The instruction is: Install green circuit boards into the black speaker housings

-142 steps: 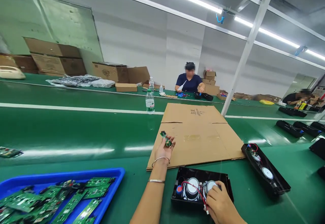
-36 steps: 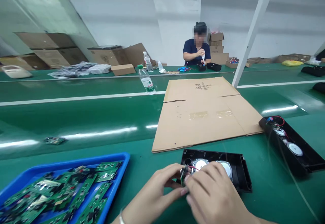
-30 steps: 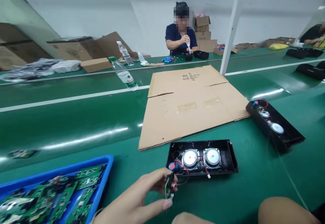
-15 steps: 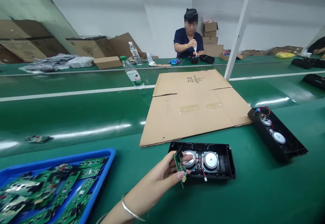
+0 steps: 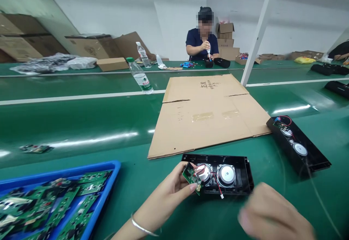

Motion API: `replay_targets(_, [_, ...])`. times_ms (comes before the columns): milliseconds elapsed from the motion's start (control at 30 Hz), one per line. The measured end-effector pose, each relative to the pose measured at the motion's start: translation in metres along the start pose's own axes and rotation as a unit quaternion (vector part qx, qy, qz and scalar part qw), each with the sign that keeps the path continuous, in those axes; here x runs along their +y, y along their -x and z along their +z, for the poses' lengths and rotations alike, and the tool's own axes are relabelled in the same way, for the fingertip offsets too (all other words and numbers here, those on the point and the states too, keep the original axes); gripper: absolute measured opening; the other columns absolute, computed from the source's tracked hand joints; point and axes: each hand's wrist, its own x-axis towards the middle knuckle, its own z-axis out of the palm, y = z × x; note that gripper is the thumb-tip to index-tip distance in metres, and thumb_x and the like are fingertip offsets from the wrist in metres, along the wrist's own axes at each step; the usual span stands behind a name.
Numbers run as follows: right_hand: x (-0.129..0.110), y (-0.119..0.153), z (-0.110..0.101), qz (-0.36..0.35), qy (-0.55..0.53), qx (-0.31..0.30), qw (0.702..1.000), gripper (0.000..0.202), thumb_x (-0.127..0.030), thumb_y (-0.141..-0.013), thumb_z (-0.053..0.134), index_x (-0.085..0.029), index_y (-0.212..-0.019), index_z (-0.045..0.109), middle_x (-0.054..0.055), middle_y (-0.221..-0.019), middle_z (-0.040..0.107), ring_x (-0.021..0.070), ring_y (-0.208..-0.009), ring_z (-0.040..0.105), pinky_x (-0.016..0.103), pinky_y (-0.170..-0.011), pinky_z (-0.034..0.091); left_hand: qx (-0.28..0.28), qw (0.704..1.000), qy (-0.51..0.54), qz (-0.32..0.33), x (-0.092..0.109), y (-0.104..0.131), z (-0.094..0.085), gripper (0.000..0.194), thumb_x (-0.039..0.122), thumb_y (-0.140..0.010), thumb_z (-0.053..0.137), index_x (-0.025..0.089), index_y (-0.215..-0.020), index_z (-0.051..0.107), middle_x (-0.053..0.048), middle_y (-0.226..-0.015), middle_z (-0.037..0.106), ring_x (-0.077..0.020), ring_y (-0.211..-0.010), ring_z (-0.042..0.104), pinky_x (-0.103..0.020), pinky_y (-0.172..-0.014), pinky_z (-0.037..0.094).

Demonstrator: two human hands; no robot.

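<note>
My left hand (image 5: 172, 188) is closed on a small green circuit board (image 5: 190, 176), pinched between thumb and fingers and held tilted. Beneath and beside it lies an open black speaker housing (image 5: 241, 174). Two round silver speakers, the nearer-to-middle one (image 5: 227, 174) fully visible, are set in it. A red and black wire (image 5: 219, 188) ending in a white plug hangs over the housing's front edge. My right hand (image 5: 275, 214) is at the lower right, in front of the housing and apart from it. Motion smears its fingers, so its grip cannot be made out.
A blue tray (image 5: 116, 169) of several circuit boards stands at left. Behind the housing lies flattened cardboard (image 5: 209, 123). A second black speaker housing (image 5: 311, 154) with wired parts sits at right. Farther back are a water bottle (image 5: 141, 78), a white post (image 5: 259, 36) and a seated person (image 5: 192, 38).
My right hand has come into view at the lower right. The circuit board in my left hand has turned, showing more of its green face. The housing has barely shifted in view.
</note>
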Motion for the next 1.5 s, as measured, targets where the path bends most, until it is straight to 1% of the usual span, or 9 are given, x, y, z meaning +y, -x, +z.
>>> replay_targets(67, [0.011,-0.014,0.012,-0.006,0.007,-0.059,0.998,0.028,-0.016,-0.088,0.041,-0.028,-0.097,0.065,0.005,-0.09,0.063,0.0144,-0.071,0.059,0.026,-0.052,0.05,0.007,1.0,-0.006,-0.004,-0.004,0.0,0.001,0.031,0.034,-0.074,0.057,0.02,-0.099,0.046,-0.001,-0.088,0.06,-0.0163,-0.077,0.057,-0.031,-0.074,0.049])
replay_targets(200, [0.022,-0.022,0.037,-0.02,-0.006,-0.127,0.992,0.023,-0.012,-0.085,0.045,-0.022,-0.085,0.065,0.003,-0.093,0.064,0.0137,-0.073,0.059,0.024,-0.059,0.05,-0.003,1.0,-0.009,-0.011,-0.01,-0.001,0.004,0.033,0.033,-0.075,0.053,0.021,-0.103,0.042,0.0,-0.086,0.06,-0.0156,-0.076,0.058,-0.03,-0.073,0.051])
replay_targets(300, [0.023,-0.018,0.049,0.004,-0.069,-0.123,0.99,0.021,-0.014,-0.087,0.043,-0.02,-0.088,0.064,0.002,-0.079,0.065,0.012,-0.067,0.058,0.022,-0.059,0.049,0.007,0.999,-0.048,-0.004,-0.008,0.0,0.007,0.03,0.032,-0.076,0.05,0.023,-0.103,0.042,0.003,-0.076,0.059,-0.015,-0.069,0.058,-0.027,-0.067,0.05])
replay_targets(400, [0.02,-0.016,0.056,0.056,-0.075,-0.087,0.992,0.023,-0.018,-0.089,0.042,-0.016,-0.081,0.063,0.001,-0.061,0.06,0.0114,-0.054,0.053,0.021,-0.048,0.045,0.011,0.996,-0.084,-0.004,-0.006,0.001,0.007,0.028,0.031,-0.077,0.048,0.023,-0.104,0.043,0.003,-0.072,0.06,-0.0151,-0.067,0.059,-0.025,-0.064,0.049])
replay_targets(567, [0.016,-0.017,0.062,0.059,-0.03,0.011,0.998,0.022,-0.01,-0.088,0.041,-0.014,-0.094,0.061,0.004,-0.076,0.064,0.0139,-0.067,0.056,0.027,-0.06,0.048,0.007,0.996,-0.09,0.0,-0.009,0.004,0.005,0.032,0.034,-0.079,0.047,0.023,-0.108,0.042,0.002,-0.072,0.06,-0.016,-0.069,0.061,-0.026,-0.067,0.051])
replay_targets(733, [0.015,-0.017,0.062,0.073,-0.055,-0.009,0.996,0.023,-0.013,-0.09,0.039,-0.015,-0.1,0.06,0.005,-0.075,0.061,0.0139,-0.068,0.054,0.025,-0.056,0.047,0.02,0.992,-0.123,0.02,-0.008,0.006,0.005,0.03,0.032,-0.08,0.047,0.026,-0.109,0.048,0.002,-0.073,0.064,-0.0162,-0.068,0.063,-0.023,-0.062,0.051])
replay_targets(900, [0.009,-0.017,0.067,0.067,-0.061,-0.018,0.996,0.022,-0.016,-0.09,0.039,-0.017,-0.08,0.059,0.001,-0.064,0.057,0.0126,-0.059,0.049,0.026,-0.053,0.041,0.022,0.992,-0.121,0.022,-0.008,0.006,0.009,0.029,0.031,-0.08,0.045,0.027,-0.108,0.051,0.002,-0.077,0.068,-0.0174,-0.071,0.066,-0.024,-0.066,0.052])
replay_targets(1267, [0.005,-0.018,0.07,0.061,-0.022,-0.038,0.997,0.022,-0.012,-0.087,0.04,-0.017,-0.072,0.055,0.0,-0.065,0.055,0.0133,-0.063,0.042,0.028,-0.06,0.033,0.018,0.984,-0.174,0.04,-0.025,0.004,0.017,0.035,0.031,-0.082,0.045,0.028,-0.115,0.052,0.003,-0.068,0.067,-0.017,-0.063,0.065,-0.026,-0.066,0.054])
replay_targets(1500, [0.007,-0.016,0.071,0.038,-0.015,-0.02,0.999,0.026,-0.011,-0.088,0.037,-0.016,-0.069,0.054,0.001,-0.064,0.055,0.0135,-0.062,0.043,0.029,-0.06,0.033,0.016,0.975,-0.196,0.103,-0.028,0.009,0.022,0.035,0.019,-0.083,0.04,0.031,-0.114,0.052,0.0,-0.088,0.067,-0.0169,-0.077,0.066,-0.02,-0.066,0.051])
